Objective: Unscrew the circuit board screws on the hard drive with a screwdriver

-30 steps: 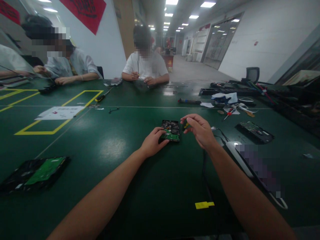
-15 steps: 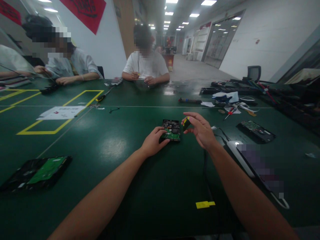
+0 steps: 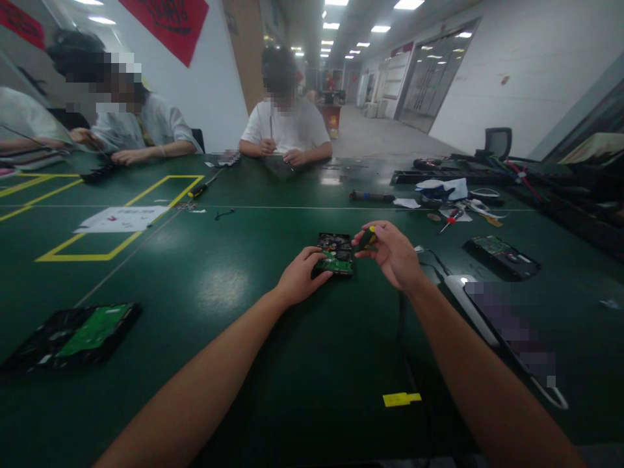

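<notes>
A small hard drive (image 3: 335,252) with a green circuit board facing up lies on the green table (image 3: 253,312) in front of me. My left hand (image 3: 298,279) rests on its near left corner, fingers curled against its edge. My right hand (image 3: 390,253) is closed in a pinch on a screwdriver (image 3: 366,239) with a black and yellow handle, held just right of the drive with the tip toward it.
A second hard drive (image 3: 73,335) lies at the near left, a third drive (image 3: 502,250) at the right. A white device with a cable (image 3: 468,299) sits beside my right forearm. Tools and rags (image 3: 448,195) clutter the far right. Three people sit across the table. A yellow tag (image 3: 400,398) lies near me.
My right hand has closed more tightly on the screwdriver handle and tilted it toward the drive. The left hand has stayed on the drive.
</notes>
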Tool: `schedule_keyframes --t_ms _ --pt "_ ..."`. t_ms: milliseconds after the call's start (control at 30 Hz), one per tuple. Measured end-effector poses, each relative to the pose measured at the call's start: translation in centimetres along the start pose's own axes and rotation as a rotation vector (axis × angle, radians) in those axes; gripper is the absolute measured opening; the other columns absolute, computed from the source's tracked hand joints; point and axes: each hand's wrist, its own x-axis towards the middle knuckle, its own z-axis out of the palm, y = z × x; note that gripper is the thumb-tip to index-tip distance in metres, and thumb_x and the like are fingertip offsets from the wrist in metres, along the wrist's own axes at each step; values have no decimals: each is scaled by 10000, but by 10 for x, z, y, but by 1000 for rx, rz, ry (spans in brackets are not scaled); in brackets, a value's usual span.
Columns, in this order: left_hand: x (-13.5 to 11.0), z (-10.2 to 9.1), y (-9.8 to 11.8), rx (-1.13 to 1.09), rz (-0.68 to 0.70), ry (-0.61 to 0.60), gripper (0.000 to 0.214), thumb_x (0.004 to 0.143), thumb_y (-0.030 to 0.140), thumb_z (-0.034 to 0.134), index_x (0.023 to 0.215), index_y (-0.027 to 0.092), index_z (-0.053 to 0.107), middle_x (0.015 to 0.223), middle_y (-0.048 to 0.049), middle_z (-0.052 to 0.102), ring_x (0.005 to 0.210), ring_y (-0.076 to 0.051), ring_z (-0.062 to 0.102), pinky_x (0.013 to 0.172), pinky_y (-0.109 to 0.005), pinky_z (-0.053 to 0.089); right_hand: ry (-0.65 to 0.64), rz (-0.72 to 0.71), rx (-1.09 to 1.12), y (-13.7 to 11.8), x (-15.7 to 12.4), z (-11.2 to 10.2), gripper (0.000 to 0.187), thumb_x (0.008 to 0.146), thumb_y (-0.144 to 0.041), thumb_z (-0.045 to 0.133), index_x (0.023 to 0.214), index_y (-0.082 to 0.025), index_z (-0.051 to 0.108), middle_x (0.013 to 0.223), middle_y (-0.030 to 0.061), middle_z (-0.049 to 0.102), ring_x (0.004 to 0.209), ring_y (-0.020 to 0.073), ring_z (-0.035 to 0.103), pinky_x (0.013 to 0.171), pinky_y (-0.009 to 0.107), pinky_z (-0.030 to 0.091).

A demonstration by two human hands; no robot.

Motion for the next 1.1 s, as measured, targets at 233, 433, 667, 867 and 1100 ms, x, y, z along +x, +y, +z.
schedule_keyframes --t_ms 233,433,667,867,1100 --pt "0 0 0 -10 2 4 432 888 443 631 1265 238 589 1374 -105 512 1244 -272 552 1039 -459 495 9 -31 -91 -1 1 0 238 922 -406 576 1081 -270 689 971 51 641 935 213 618 631 316 562" --pt "0 -2 2 -17 1 0 428 886 443 635 1258 237 591 1368 -107 516 1238 -278 556 1033 -467 500 -9 1 -13 0 -1 -1 224 936 -435 536 1005 -256 653 1039 65 677 973 230 643 716 369 577" --pt "0 -2 2 -12 8 7 418 887 440 634 1248 233 592 1361 -105 517 1233 -273 560 1052 -460 489 5 3 -50 2 -2 2 189 920 -401 591 1061 -284 642 969 36 664 937 219 635 675 355 582" --pt "0 0 0 -4 2 10 432 885 434 640 1264 236 588 1368 -103 513 1240 -276 555 1038 -459 500 3 -12 -126 1 0 1 250 918 -417 575 1069 -267 706 969 49 639 947 218 606 638 319 565" --pt "1 -1 0 -5 8 3 438 887 443 635 1267 232 584 1368 -102 516 1226 -266 561 1040 -448 501 -11 11 -19 1 -3 -1 240 947 -449 538 1010 -254 663 994 60 682 959 232 646 764 401 582"
